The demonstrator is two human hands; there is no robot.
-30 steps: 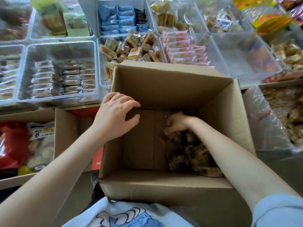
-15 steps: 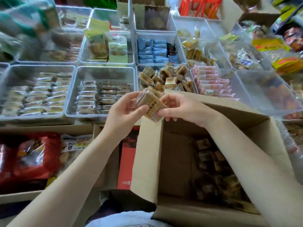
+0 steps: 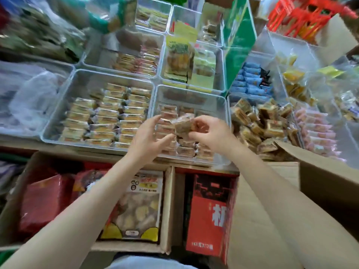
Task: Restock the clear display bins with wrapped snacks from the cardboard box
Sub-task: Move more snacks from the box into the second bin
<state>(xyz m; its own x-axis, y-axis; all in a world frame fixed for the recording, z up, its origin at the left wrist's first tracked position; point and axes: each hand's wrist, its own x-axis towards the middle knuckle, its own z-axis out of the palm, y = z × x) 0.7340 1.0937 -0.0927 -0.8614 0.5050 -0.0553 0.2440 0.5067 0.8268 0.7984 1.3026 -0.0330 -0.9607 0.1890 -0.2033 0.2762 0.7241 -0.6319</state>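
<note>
A: Cardboard first: the cardboard box (image 3: 318,183) fills the lower right, its flap just right of the clear display bin (image 3: 191,94) in the middle.

B: And around that bin?

A: Left of it, touching, a wider bin (image 3: 64,98) of pale wrapped bars in rows. Right of it, a bin heaped with brown wrapped squares (image 3: 260,123). Behind it, a bin with yellow-green packets (image 3: 180,57). Below it, in front, a red carton (image 3: 208,214) and a bag of pale round snacks (image 3: 139,208).

B: The hands?

A: Both are over the middle bin's front half. The right hand (image 3: 211,133) pinches a wrapped snack (image 3: 184,124) between thumb and curled fingers. The left hand (image 3: 149,136) meets the snack's left end, thumb under it, fingers spread above; whether it truly grips is blurred.

B: Is the snack in the bin?

A: It is held above the rows there, not lying on them.
</note>
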